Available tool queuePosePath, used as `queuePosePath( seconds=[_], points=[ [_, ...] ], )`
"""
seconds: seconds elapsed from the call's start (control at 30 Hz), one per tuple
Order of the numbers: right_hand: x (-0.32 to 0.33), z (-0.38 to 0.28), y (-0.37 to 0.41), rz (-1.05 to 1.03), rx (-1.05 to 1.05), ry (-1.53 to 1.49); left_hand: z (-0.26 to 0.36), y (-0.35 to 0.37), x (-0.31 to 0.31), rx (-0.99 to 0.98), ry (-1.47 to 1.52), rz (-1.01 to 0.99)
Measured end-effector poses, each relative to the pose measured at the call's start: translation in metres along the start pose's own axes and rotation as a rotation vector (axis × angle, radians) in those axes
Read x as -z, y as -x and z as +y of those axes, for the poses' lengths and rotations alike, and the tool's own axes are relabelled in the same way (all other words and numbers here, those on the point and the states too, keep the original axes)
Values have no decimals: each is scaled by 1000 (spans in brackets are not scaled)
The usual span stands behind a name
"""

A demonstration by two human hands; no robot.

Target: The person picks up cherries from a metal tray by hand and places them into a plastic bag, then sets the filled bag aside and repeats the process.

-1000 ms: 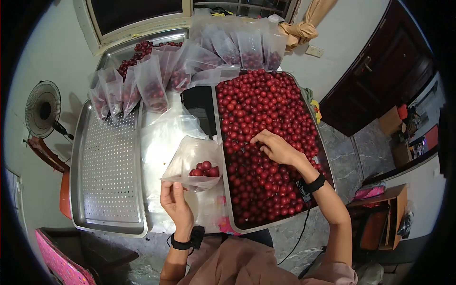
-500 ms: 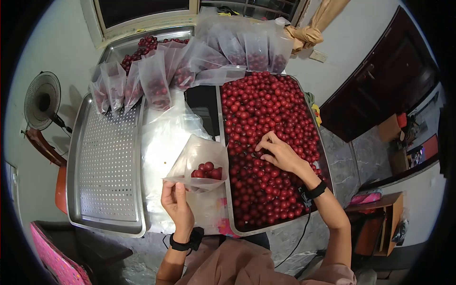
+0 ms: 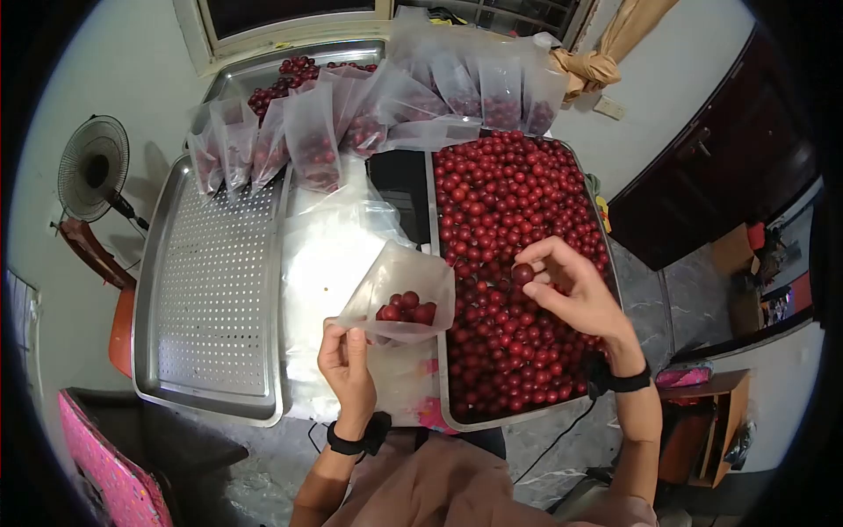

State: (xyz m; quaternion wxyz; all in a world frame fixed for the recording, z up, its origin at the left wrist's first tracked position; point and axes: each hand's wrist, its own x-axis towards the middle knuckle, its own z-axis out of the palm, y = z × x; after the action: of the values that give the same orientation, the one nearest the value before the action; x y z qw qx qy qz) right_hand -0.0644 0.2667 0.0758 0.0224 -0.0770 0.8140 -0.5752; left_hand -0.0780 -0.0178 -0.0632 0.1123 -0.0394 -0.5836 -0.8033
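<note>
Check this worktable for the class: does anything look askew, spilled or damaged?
One plastic bag near the far-left corner of the fruit tray looks askew: it seems to lie flat, while most bags around it stand upright. I see no fruit spilled on the plastic sheeting and no clear damage.

I'm in what looks like a room at home doubling as a packing corner: a dark panelled door (image 3: pixel 702 145), a knotted tan curtain (image 3: pixel 587 72) by the window (image 3: pixel 290 16), a household fan (image 3: pixel 94 167) (hardly factory fittings), yet also metal trays (image 3: pixel 211 299), heaped red fruit (image 3: pixel 509 198) and filled plastic bags (image 3: pixel 312 132).
</note>
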Motion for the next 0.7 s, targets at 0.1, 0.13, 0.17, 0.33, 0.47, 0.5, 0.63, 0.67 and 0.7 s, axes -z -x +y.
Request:
queuePosePath(
  seconds=[0.1, 0.13, 0.17, 0.33, 0.47, 0.5, 0.63, 0.67, 0.7],
  points=[
    [-14, -50, -6, -47, 163, -52, 1, -1, -4, 1, 24, 4],
    [-20, -64, -10, -58, 180, -61, 2, -2, -6, 2, 36, 0],
    [-29, -79, -15, -58, 240, 15, 4, -2, -6, 3, 49, -4],
    [-60, -99, -43, -271, 384, 319, 9, 0, -6, 36, 72, 16],
    [-76, -85, -46, -287, 446, 603, 8, 2, -1, 47, 97, -2],
    [-77, -83, -45, -288, 447, 607, 6, 3, 2, 16, 97, -10],
    [-79, -84, -39, -375, 363, 808, 13, 10, 1, -35, 37, -42],
    [-79, -85, -38, -439, 305, 868, 12, 11, 2, -34, 39, -42],
    [-81, -82, -38, -437, 305, 871, 10, 12, 4, -54, 32, -51]
  ],
)
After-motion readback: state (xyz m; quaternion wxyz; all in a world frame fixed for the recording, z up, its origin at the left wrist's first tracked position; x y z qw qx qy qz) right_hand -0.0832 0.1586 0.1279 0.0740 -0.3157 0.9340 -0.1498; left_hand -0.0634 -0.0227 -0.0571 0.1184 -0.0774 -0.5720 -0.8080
